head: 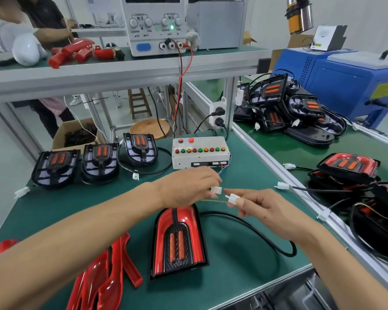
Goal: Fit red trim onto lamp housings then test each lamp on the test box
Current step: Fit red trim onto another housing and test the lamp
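Observation:
A lamp with red trim fitted (178, 240) lies on the green mat in front of me, its black cable (255, 231) looping off to the right. My left hand (188, 186) pinches a white connector (216, 190) whose thin wires run back to the white test box (199, 161). My right hand (262, 206) pinches the lamp's white plug (233, 199), a small gap away from the connector. Three bare black housings (99, 159) stand in a row at the left. Loose red trims (105, 276) are piled at the lower left.
A power supply (157, 23) sits on the upper shelf, its leads dropping toward the test box. On the right bench lie piles of housings (285, 104), trimmed lamps (349, 166) and a blue machine (349, 86). People stand at the far left behind the shelf.

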A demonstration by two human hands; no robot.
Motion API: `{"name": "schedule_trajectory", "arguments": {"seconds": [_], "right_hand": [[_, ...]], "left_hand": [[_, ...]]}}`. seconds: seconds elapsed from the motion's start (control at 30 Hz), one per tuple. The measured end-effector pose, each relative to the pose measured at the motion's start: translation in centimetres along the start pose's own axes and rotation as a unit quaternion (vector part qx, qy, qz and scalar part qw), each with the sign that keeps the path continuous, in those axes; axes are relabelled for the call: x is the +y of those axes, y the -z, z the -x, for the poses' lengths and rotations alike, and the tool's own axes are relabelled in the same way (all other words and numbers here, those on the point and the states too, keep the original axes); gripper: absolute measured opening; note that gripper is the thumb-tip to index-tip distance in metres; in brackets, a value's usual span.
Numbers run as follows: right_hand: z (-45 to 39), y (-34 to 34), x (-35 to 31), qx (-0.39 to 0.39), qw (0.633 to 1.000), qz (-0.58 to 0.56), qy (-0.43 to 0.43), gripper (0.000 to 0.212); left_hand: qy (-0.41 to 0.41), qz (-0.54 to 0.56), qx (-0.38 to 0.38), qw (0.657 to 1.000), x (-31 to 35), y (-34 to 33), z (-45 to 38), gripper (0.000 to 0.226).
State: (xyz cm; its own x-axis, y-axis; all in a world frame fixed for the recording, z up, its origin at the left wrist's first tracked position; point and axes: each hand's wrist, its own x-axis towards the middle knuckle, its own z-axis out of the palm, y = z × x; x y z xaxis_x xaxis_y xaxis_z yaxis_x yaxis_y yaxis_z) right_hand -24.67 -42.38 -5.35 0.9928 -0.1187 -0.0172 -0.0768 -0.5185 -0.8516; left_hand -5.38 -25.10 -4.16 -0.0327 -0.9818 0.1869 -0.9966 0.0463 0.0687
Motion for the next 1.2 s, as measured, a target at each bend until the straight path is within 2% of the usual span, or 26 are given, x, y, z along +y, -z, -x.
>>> {"name": "schedule_trajectory", "arguments": {"seconds": [0.07, 0.17, 0.2, 0.27, 0.3, 0.33, 0.4, 0.47, 0.5, 0.53, 0.57, 0.6, 0.7, 0.77, 0.87, 0.97, 1.07, 1.13, 1.2], "right_hand": [[0.1, -0.1, -0.2, 0.02, 1.0, -0.004, -0.011, 0.055], [1.2, -0.7, -0.4, 0.081, 0.994, -0.072, -0.026, 0.043], [1.9, -1.2, -0.4, 0.117, 0.985, -0.12, -0.035, 0.04], [3.4, -2.6, -0.3, 0.187, 0.946, -0.254, -0.076, 0.039], [4.2, -3.4, -0.4, 0.203, 0.911, -0.343, -0.108, 0.037], [4.8, -4.0, -0.5, 0.206, 0.859, -0.448, -0.139, 0.034], [5.7, -4.9, -0.6, 0.206, 0.714, -0.647, -0.172, 0.034], [6.2, -5.4, -0.7, 0.233, 0.586, -0.759, -0.159, 0.035], [6.2, -5.6, -0.8, 0.254, 0.542, -0.787, -0.148, 0.034], [6.1, -5.8, -1.0, 0.275, 0.516, -0.799, -0.14, 0.033], [5.8, -6.1, -1.2, 0.289, 0.511, -0.798, -0.136, 0.032], [5.4, -6.4, -1.6, 0.298, 0.526, -0.785, -0.135, 0.03], [3.9, -7.4, -2.8, 0.295, 0.624, -0.711, -0.134, 0.014], [2.9, -7.7, -3.4, 0.272, 0.654, -0.691, -0.143, 0.013], [1.5, -7.1, -3.8, 0.268, 0.627, -0.714, -0.156, 0.028], [1.0, -7.0, -4.3, 0.265, 0.592, -0.75, -0.133, 0.018], [1.3, -8.3, -4.8, 0.21, 0.626, -0.737, -0.14, 0.009], [1.5, -8.8, -5.0, 0.187, 0.647, -0.722, -0.158, 0.013], [1.6, -8.9, -5.1, 0.184, 0.648, -0.716, -0.181, 0.022]], "left_hand": [[0.055, -0.002, 0.003, 0.998, -0.3, 0.0, -0.3, 0.039], [0.159, 0.033, -0.01, 0.987, -0.3, -0.1, 0.2, 0.074], [0.192, 0.051, -0.001, 0.98, -0.1, -0.1, 0.7, 0.079], [0.265, 0.085, 0.033, 0.96, 0.6, -0.2, 2.3, 0.071], [0.299, 0.089, 0.046, 0.949, 1.0, -0.2, 3.2, 0.062], [0.331, 0.084, 0.056, 0.938, 1.4, -0.3, 4.2, 0.052], [0.401, 0.07, 0.063, 0.911, 2.3, -0.2, 6.4, 0.036], [0.468, 0.07, 0.021, 0.881, 3.0, 0.2, 8.5, 0.035], [0.496, 0.081, -0.013, 0.864, 3.4, 0.5, 9.4, 0.039], [0.52, 0.101, -0.046, 0.847, 3.9, 0.7, 10.2, 0.045], [0.538, 0.125, -0.074, 0.83, 4.5, 0.8, 10.9, 0.05], [0.55, 0.143, -0.099, 0.817, 5.0, 0.8, 11.4, 0.054], [0.571, 0.188, -0.133, 0.788, 6.2, 0.3, 12.0, 0.061], [0.595, 0.284, -0.106, 0.744, 6.6, -0.3, 11.7, 0.061], [0.62, 0.404, -0.058, 0.67, 6.7, -0.8, 11.3, 0.054], [0.627, 0.458, -0.028, 0.629, 6.7, -1.4, 11.3, 0.04], [0.623, 0.511, -0.018, 0.591, 7.1, -1.7, 11.0, 0.036], [0.616, 0.542, -0.001, 0.572, 7.5, -1.6, 10.7, 0.03], [0.607, 0.57, 0.029, 0.553, 7.9, -1.6, 10.6, 0.029]]}}
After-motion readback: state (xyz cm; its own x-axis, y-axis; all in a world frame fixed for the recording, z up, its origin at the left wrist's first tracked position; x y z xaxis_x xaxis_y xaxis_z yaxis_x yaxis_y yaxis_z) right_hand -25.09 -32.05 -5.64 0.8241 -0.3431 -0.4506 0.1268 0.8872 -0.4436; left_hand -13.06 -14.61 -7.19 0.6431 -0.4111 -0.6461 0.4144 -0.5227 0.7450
